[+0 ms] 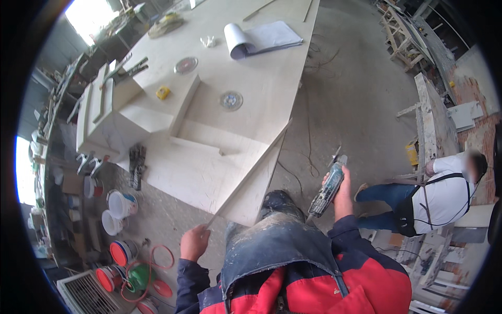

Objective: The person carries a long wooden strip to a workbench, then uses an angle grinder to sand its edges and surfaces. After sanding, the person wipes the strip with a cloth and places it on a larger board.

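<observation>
My right hand (342, 191) is wrapped round the body of a teal and black angle grinder (327, 191), held over the floor to the right of the table, its head and disc pointing away from me. My left hand (194, 242) is closed on the near end of a long thin strip (251, 174). The strip slants along the near right part of a pale table (277, 78), its far end at the table's edge. My left fingers are partly hidden. A shallow frame of narrow upright strips (196, 143) stands on the tabletop beyond the strip.
On the table are two round discs (231, 100), a yellow tape measure (163, 93), curled papers (261, 39), a box-like stone piece (112, 128) and dark gloves (137, 165). Buckets (123, 204) and a red hose (162, 256) lie left. A co-worker (442, 196) stands right; cables (309, 141) cross the floor.
</observation>
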The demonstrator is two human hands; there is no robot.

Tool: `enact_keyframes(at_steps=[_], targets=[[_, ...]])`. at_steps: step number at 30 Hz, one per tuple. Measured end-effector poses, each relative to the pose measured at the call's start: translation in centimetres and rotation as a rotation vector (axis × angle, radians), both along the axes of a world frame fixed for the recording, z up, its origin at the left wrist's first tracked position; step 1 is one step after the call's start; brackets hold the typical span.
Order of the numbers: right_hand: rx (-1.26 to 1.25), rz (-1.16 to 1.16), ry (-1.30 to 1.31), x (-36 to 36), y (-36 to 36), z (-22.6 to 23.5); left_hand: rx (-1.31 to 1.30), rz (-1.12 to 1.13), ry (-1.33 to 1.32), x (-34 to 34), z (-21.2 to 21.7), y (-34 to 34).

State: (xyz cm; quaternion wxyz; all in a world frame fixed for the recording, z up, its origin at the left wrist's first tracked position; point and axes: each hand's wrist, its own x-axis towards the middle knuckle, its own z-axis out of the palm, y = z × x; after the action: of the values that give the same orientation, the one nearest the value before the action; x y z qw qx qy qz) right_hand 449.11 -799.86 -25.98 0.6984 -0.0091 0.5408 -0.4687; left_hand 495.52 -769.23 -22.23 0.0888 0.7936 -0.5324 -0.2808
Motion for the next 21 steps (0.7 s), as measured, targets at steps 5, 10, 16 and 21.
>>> enact_keyframes(at_steps=[5, 10, 16, 21], targets=[[-0.307, -0.037, -0.450, 0.5, -0.9, 5.1, 0.178, 0.189, 0.417, 0.4, 0.3, -4.3], [-0.366, 0.269, -0.279, 5.4, -1.9, 10.9, -0.054, 0.212, 0.339, -0.5, 1.4, -3.5], [-0.232, 0.390, -0.280, 11.3, -2.0, 8.3, -0.401, 0.578, 0.781, -2.1, 8.0, -1.1], [-0.130, 0.599, -0.677, 17.2, -3.8, 2.5, -0.683, 0.621, 0.949, -0.4, 10.7, 0.6]])
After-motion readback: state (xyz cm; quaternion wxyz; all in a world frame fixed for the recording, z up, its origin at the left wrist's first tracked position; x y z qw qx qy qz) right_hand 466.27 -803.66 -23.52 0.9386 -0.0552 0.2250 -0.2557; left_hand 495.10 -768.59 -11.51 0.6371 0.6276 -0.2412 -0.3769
